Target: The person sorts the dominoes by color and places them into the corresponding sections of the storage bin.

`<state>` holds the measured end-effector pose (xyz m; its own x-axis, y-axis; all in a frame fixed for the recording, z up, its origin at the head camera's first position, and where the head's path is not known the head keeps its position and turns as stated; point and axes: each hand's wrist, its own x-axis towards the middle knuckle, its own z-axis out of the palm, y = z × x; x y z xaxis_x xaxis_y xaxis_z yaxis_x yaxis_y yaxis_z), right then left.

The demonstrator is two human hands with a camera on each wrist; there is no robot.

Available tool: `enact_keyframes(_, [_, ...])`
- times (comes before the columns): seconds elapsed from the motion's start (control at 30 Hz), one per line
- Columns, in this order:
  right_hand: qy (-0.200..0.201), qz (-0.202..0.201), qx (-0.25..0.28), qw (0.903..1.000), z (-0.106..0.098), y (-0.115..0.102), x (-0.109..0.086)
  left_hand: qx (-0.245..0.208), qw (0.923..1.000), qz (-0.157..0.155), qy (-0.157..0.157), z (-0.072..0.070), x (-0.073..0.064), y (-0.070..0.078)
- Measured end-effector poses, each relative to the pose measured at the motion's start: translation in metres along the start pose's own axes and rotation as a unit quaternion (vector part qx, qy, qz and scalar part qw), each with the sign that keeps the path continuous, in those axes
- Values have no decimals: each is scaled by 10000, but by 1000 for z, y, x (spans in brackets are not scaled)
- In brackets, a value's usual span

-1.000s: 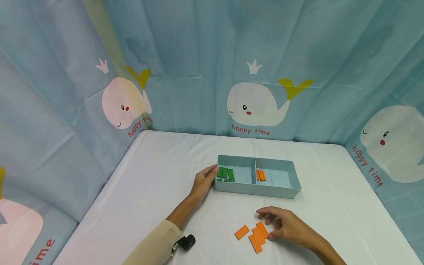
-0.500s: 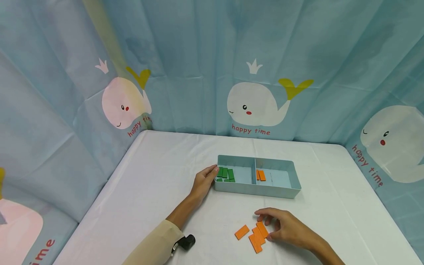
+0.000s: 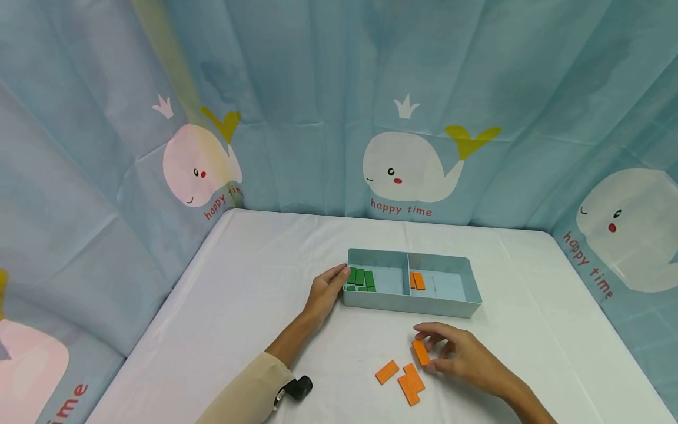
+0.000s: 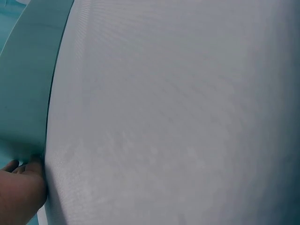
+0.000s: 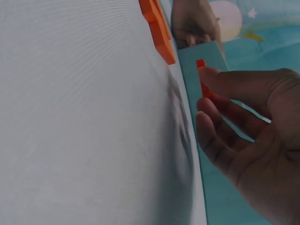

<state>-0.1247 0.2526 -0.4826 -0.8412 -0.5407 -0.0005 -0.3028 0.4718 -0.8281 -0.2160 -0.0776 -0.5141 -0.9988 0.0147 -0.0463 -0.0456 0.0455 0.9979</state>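
My right hand pinches an orange rectangular tile between thumb and fingers, raised a little over the white tabletop. In the right wrist view the thumb covers part of that tile. Left of it lie a single orange tile and a small cluster of orange tiles. My left hand holds the left end of a blue-green two-compartment box, thumb at the rim. Several green tiles lie in its left compartment, and orange tiles sit in the right one, against the divider.
A thin divider splits the box. The white cloth covers the table, with a whale-printed blue curtain behind and at both sides. A black device is strapped near the left sleeve cuff.
My right hand has taken an orange tile from the top of the cluster and lifted it slightly up and away. The left hand and the box have stayed in place.
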Motion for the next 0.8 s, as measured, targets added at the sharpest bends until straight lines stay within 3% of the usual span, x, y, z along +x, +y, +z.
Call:
enact_keyframes(0.27, [666, -370, -30, 9971, -7, -2, 0, -11, 10000, -7, 19, 0, 0, -1])
enact_keyframes(0.43, [1060, -375, 41, 9936, -15, -2, 1, -20, 10000, -19, 26, 0, -1, -1])
enact_keyframes(0.8, [1635, -599, -147, 9846, -34, -3, 6, -230, 9997, -41, -88, 0, 0, -1])
